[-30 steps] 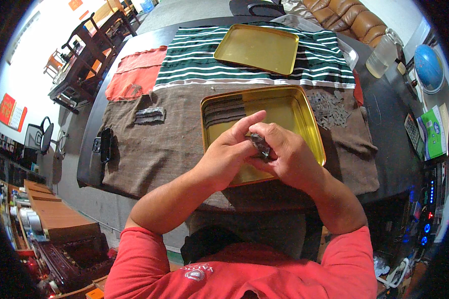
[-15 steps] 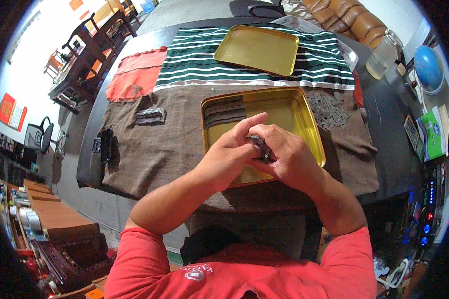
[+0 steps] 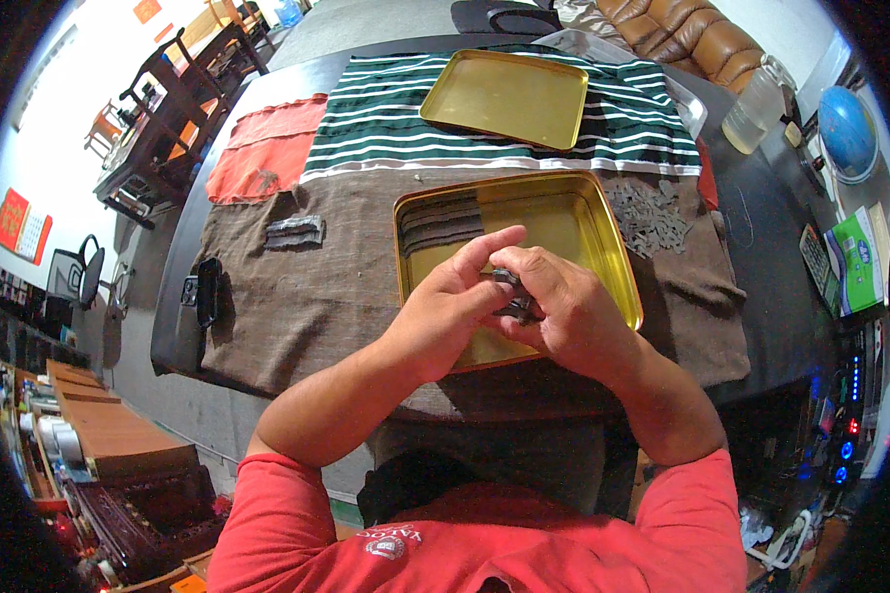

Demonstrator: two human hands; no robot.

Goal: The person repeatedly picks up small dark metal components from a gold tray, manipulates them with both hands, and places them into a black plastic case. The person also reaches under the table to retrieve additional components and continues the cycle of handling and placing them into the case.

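My left hand point(image 3: 455, 301) and my right hand point(image 3: 578, 306) meet over the near part of a gold-coloured tin box point(image 3: 611, 232). Between their fingers is a small bundle of dark grey pieces point(image 3: 517, 296), mostly covered by the fingers, so its kind is unclear. Both hands are closed around it, the left thumb pressing on its near side. Inside the tin, several dark grey strips point(image 3: 440, 223) lie in rows at the far left corner. A loose heap of small flat grey pieces point(image 3: 653, 219) is spread on the brown cloth point(image 3: 307, 316) right of the tin.
A shallow gold lid point(image 3: 509, 97) rests on a green-and-white striped cloth point(image 3: 376, 119) beyond the tin. To the left are a short grey bundle point(image 3: 295, 232) and a black phone-like object point(image 3: 208, 290). A plastic jug point(image 3: 754, 121) stands at the table's far right.
The view has shifted very slightly. Both hands stay over the tin with the grey bundle, their fingers only barely moved.
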